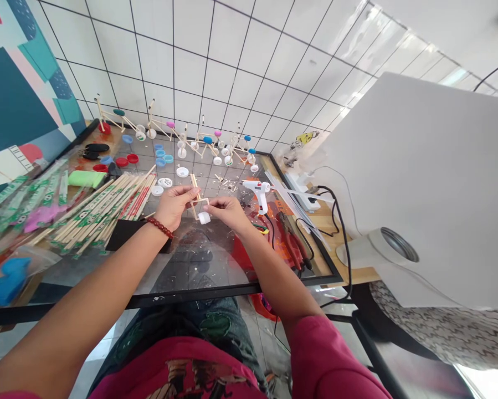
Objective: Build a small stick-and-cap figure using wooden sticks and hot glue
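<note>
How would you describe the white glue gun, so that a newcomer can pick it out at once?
Find the black-edged table in front of the white tiled wall. On it, a little beyond and to the right of the person's right hand, lies the glue gun. Its white body and pistol shape set it apart from the red-handled tool farther right.

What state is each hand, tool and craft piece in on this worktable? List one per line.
Left hand: pinching the stick frame
Right hand: pinching the same frame
Stick frame: held off the table
Glue gun: lying down, cord attached; power unclear
Stick models: assembled, standing
Green-printed stick packets: heaped
Red caps: loose
Red-handled pliers: lying down
</note>
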Action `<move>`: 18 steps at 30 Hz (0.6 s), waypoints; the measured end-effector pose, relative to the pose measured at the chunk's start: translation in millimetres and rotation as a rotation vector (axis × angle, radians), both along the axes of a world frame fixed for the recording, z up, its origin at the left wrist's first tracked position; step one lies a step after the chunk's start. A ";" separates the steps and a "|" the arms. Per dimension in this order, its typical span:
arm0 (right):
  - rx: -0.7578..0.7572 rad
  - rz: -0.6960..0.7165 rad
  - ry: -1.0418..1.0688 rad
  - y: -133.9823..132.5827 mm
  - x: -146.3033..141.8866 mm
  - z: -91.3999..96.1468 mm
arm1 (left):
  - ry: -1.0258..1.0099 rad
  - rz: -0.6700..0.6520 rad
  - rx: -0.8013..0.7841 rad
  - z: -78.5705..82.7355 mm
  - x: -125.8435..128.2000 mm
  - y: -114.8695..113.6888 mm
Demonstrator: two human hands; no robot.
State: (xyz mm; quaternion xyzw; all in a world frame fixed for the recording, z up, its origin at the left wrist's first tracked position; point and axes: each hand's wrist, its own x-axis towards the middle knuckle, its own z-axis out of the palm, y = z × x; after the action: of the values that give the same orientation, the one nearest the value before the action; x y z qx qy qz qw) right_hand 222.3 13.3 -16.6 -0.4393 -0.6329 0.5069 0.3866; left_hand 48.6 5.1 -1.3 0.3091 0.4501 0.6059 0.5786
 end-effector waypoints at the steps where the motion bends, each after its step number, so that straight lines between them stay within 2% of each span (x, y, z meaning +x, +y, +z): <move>1: -0.001 0.007 0.002 0.1 -0.2 -0.4 | 0.001 -0.003 0.003 -0.6 0.3 -0.2; 4: 0.001 -0.003 0.010 1.2 0.0 -2.4 | -0.013 -0.008 0.011 -1.9 1.0 -0.6; 12: 0.038 -0.167 0.134 7.0 4.5 -2.6 | -0.213 0.012 -0.050 -0.3 -3.6 2.5; 18: 0.037 -0.165 0.131 5.5 4.3 -0.5 | -0.177 0.063 -0.044 -3.7 -4.5 5.3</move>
State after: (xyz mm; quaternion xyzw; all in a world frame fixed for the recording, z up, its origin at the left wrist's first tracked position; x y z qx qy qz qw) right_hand 226.6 18.7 -17.1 -0.4488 -0.5771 0.4892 0.4756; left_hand 44.1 10.4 -5.0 0.2272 0.4199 0.6387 0.6035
